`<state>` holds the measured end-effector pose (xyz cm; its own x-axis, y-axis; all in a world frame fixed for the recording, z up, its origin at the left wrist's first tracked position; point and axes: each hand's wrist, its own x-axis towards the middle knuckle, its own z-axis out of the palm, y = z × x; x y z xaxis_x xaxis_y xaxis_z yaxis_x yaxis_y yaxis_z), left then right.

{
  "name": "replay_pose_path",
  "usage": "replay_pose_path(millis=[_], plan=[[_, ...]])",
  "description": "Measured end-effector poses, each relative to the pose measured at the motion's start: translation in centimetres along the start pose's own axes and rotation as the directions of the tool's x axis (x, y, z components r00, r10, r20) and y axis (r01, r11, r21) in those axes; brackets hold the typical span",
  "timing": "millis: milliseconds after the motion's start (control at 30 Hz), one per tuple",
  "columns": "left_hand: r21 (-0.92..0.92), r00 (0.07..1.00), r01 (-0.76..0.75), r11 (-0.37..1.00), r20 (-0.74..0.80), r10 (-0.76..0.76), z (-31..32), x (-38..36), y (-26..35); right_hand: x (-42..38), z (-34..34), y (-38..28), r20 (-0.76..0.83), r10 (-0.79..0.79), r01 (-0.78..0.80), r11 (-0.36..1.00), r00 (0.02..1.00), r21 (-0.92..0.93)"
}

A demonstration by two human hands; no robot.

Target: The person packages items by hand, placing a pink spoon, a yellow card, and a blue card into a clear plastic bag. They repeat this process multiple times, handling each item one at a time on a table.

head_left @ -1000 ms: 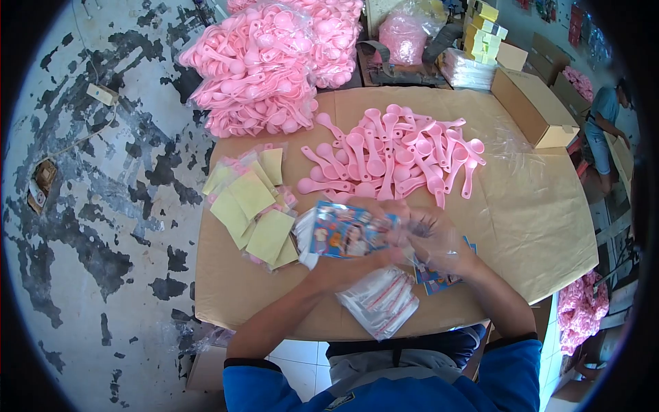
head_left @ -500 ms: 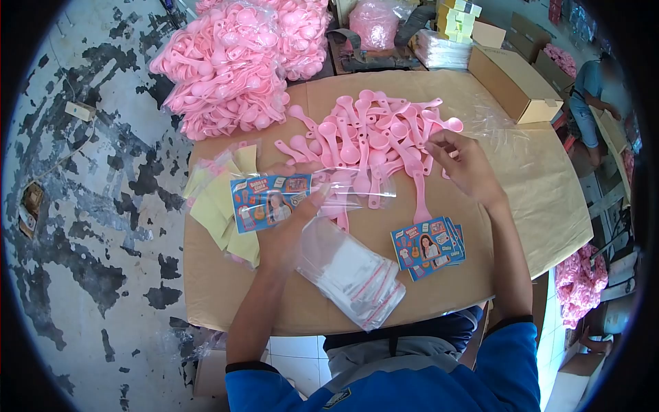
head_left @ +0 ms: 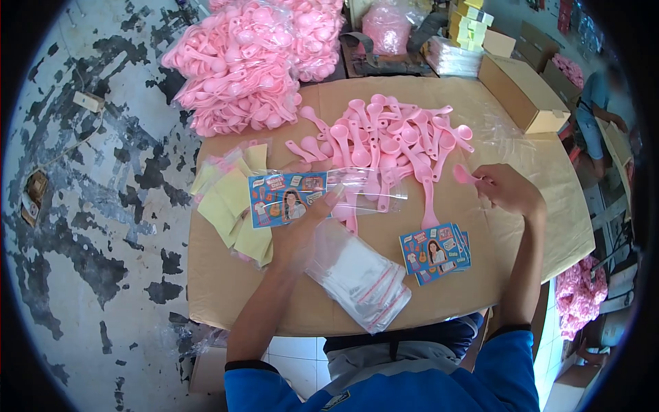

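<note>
My left hand (head_left: pixel 300 223) is closed on a clear plastic bag (head_left: pixel 371 191) with a blue printed card (head_left: pixel 274 204) inside it. In my right hand (head_left: pixel 511 190) a pink measuring spoon (head_left: pixel 464 174) is pinched by its handle, bowl pointing left. Behind both hands spreads a loose heap of pink measuring spoons (head_left: pixel 384 134). A stack of clear bags (head_left: pixel 367 281) with red seal strips lies below my left hand. Several blue cards (head_left: pixel 436 253) are piled between my forearms, and one spoon's handle end reaches down to them.
Packed bags with pale yellow cards (head_left: pixel 233 206) lie at the left. Large sacks of pink spoons (head_left: pixel 233 69) stand at the back left, a cardboard box (head_left: pixel 523 93) at the back right. Another person (head_left: pixel 596 113) sits beyond the table's right side.
My right hand has drawn away from the heap to the right and toward me, now with a pink spoon in it. My left hand still holds the bag with the card.
</note>
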<state>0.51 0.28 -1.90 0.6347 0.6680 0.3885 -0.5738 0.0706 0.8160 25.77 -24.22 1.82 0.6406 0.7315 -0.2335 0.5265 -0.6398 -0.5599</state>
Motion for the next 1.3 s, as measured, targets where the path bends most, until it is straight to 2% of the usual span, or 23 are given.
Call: replay_pose_path(millis=[67, 100, 167, 267, 367, 400, 467, 500, 600, 700, 767, 800, 833, 867, 900, 1000, 1033, 1100, 1167, 1233, 1300], plan=[[-0.073, 1.000, 0.006, 0.997, -0.016, -0.008, 0.1, 0.1, 0.2, -1.3, -0.4, -2.7, 0.014, -0.135, 0.131, 0.980, 0.991, 0.152], [-0.111, 1.000, 0.011, 0.994, -0.021, -0.013, 0.1, 0.2, 0.3, -1.2, 0.3, -3.3, -0.020, -0.273, 0.271, 0.940, 0.962, 0.209], [-0.068, 1.000, 0.019, 0.998, 0.025, -0.017, -0.2, 0.1, 0.3, -1.1, 2.0, -4.1, -0.109, -0.513, 0.520, 0.797, 0.851, 0.308], [-0.080, 0.995, 0.060, 0.995, 0.090, -0.053, -0.3, 0.0, -0.2, -1.9, 3.7, -6.8, -0.093, -0.571, 0.558, 0.735, 0.816, 0.384], [-0.113, 0.984, 0.145, 0.983, 0.116, -0.132, -0.1, -0.6, -0.8, -2.1, 5.1, -8.2, -0.015, -0.574, 0.532, 0.748, 0.819, 0.397], [-0.121, 0.979, 0.178, 0.977, 0.124, -0.163, 0.1, -0.7, -0.9, -2.1, 5.9, -8.7, -0.076, -0.640, 0.605, 0.672, 0.764, 0.427], [-0.296, 0.963, 0.252, 0.921, 0.174, -0.207, 1.1, -0.9, -0.9, -2.0, 7.6, -9.0, -0.207, -0.742, 0.732, 0.500, 0.637, 0.462], [-0.381, 0.953, 0.288, 0.879, 0.202, -0.225, 1.6, -1.1, -0.9, -2.0, 7.9, -9.1, -0.229, -0.736, 0.747, 0.515, 0.637, 0.420], [-0.370, 0.928, 0.348, 0.861, 0.263, -0.263, 1.0, -1.3, -1.9, -2.4, 8.2, -10.0, -0.338, -0.674, 0.752, 0.551, 0.657, 0.361], [-0.450, 0.915, 0.400, 0.798, 0.250, -0.317, 1.0, -0.7, -1.6, -3.6, 3.8, -10.0, -0.398, -0.660, 0.753, 0.643, 0.637, 0.140], [-0.337, 0.928, 0.372, 0.865, 0.168, -0.334, 0.7, 0.1, -1.3, -3.9, 1.3, -10.8, -0.613, -0.575, 0.799, 0.578, 0.542, 0.164], [-0.275, 0.932, 0.362, 0.891, 0.125, -0.340, 0.5, 0.4, -1.2, -4.3, 0.0, -11.8, -0.544, -0.624, 0.746, 0.666, 0.561, 0.005], [-0.180, 0.957, 0.290, 0.940, 0.074, -0.281, 0.4, 0.4, -1.3, -4.8, -1.2, -12.9, -0.468, -0.658, 0.675, 0.720, 0.590, -0.160], [-0.079, 0.976, 0.218, 0.973, 0.032, -0.216, 0.3, 0.5, -1.6, -4.9, -1.9, -13.6, -0.392, -0.674, 0.590, 0.738, 0.626, -0.327], [0.029, 0.989, 0.147, 0.989, 0.002, -0.147, 0.3, 0.5, -1.8, -4.4, -1.8, -14.2, -0.349, -0.711, 0.543, 0.696, 0.611, -0.469], [0.379, 0.984, -0.096, 0.920, 0.174, 0.030, 0.2, 0.1, -2.0, -4.5, -2.2, -15.7, -0.523, -0.626, 0.562, 0.770, 0.578, -0.301], [0.462, 0.958, -0.175, 0.869, 0.283, 0.043, 0.4, -0.1, -1.7, -5.2, -2.7, -16.6, -0.506, -0.558, 0.491, 0.827, 0.658, -0.275], [0.586, 0.871, -0.351, 0.731, 0.491, 0.025, 1.2, -0.7, -0.3, -4.2, -0.3, -16.8, -0.417, -0.689, 0.621, 0.721, 0.593, -0.307], [0.607, 0.861, -0.346, 0.716, 0.509, -0.016, 2.3, -1.8, 0.3, -3.3, 2.1, -17.1, -0.346, -0.731, 0.682, 0.678, 0.588, -0.274], [0.602, 0.883, -0.284, 0.747, 0.468, -0.042, 2.3, -2.1, -1.1, -2.7, 3.8, -17.3, -0.266, -0.706, 0.683, 0.706, 0.656, -0.187], [0.669, 0.906, -0.158, 0.727, 0.391, -0.164, 1.9, -2.0, -0.8, -1.4, 4.7, -16.7, -0.349, -0.686, 0.739, 0.672, 0.638, 0.031]])
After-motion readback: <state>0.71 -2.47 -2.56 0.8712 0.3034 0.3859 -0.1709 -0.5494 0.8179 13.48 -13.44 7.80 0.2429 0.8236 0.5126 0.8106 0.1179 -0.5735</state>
